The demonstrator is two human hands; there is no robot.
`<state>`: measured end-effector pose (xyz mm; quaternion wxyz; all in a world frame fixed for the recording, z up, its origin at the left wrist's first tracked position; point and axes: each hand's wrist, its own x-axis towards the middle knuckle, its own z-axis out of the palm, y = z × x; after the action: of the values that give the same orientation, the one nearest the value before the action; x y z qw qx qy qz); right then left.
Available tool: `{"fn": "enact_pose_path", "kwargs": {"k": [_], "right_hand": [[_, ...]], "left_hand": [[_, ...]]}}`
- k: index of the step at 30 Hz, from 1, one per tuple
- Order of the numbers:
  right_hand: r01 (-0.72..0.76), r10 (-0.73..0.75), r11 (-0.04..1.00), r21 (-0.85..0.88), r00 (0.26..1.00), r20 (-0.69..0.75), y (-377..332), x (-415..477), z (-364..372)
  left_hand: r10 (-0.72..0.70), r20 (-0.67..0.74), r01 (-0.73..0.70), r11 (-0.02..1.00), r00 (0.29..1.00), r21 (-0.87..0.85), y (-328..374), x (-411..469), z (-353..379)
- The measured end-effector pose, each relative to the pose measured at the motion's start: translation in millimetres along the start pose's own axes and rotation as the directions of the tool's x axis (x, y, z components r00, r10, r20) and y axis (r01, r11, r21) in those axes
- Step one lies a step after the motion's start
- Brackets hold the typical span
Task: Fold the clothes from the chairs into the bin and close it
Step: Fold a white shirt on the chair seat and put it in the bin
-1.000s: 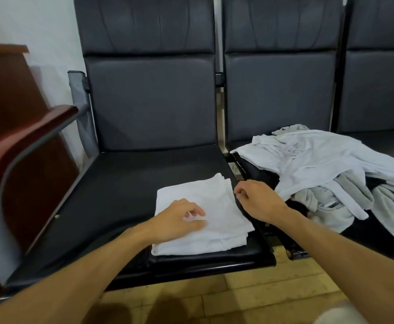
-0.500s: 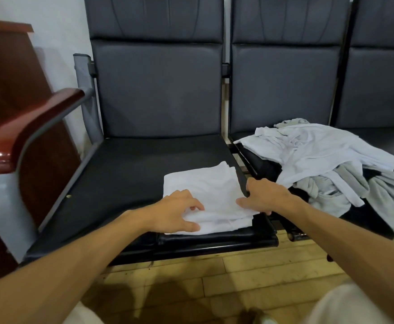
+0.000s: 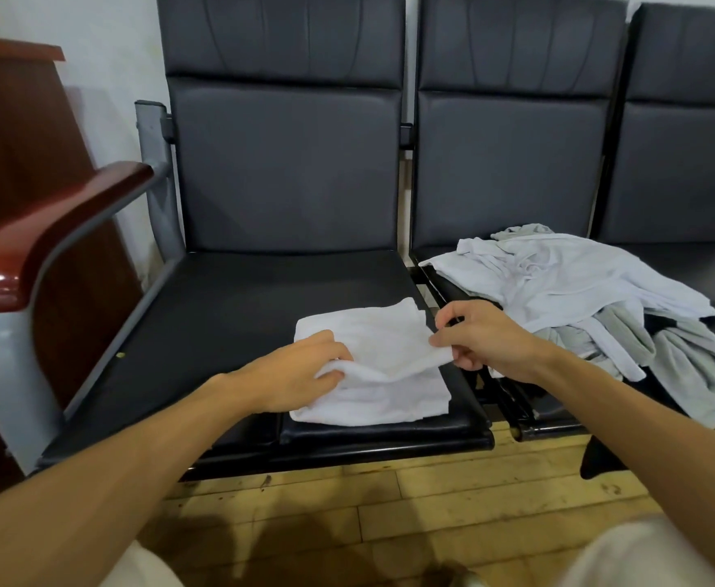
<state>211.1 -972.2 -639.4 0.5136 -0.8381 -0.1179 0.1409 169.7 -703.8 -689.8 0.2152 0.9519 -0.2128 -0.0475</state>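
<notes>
A folded white garment (image 3: pixel 383 366) lies at the front right of the left black chair seat (image 3: pixel 228 315). My left hand (image 3: pixel 300 377) grips its left edge, with the cloth bunched between thumb and fingers. My right hand (image 3: pixel 480 338) pinches its right edge and lifts it slightly off the seat. On the middle chair to the right sits a loose pile of white and grey clothes (image 3: pixel 593 307), some hanging over the seat's front. No bin is in view.
A dark red wooden armrest (image 3: pixel 46 230) on a grey metal frame stands at the left, next to a brown wooden cabinet (image 3: pixel 21 133). A third black chair (image 3: pixel 686 129) is at the far right. Yellow wooden floor (image 3: pixel 389 502) lies below the seats.
Both hands went from resting flat on the folded garment to gripping its left and right edges; the right edge now rises off the seat. The camera pulled back a little.
</notes>
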Motion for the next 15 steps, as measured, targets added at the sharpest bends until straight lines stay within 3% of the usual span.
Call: {"fn": "enact_pose_path", "kwargs": {"k": [4, 6, 8, 12, 15], "right_hand": [[-0.069, 0.119, 0.981, -0.182, 0.953, 0.278, 10, -6, 0], [-0.089, 0.195, 0.944, -0.318, 0.928, 0.319, 18, -3, 2], [-0.073, 0.181, 0.901, -0.427, 0.959, 0.218, 22, 2, 3], [0.033, -0.061, 0.787, -0.616, 0.998, -0.023, 22, 14, 3], [0.06, -0.153, 0.757, -0.651, 0.985, -0.086, 29, 23, 7]], "left_hand": [[0.009, 0.065, -0.009, 1.0, 0.998, 0.004, -3, -4, -2], [0.009, 0.12, -0.011, 1.0, 0.993, 0.016, -3, -6, -1], [-0.008, 0.152, 0.008, 1.0, 0.988, 0.003, 0, -6, 0], [-0.082, 0.084, 0.091, 0.99, 0.993, -0.107, 3, 1, 1], [-0.113, 0.015, 0.114, 0.993, 0.993, -0.017, -3, 9, 6]]}}
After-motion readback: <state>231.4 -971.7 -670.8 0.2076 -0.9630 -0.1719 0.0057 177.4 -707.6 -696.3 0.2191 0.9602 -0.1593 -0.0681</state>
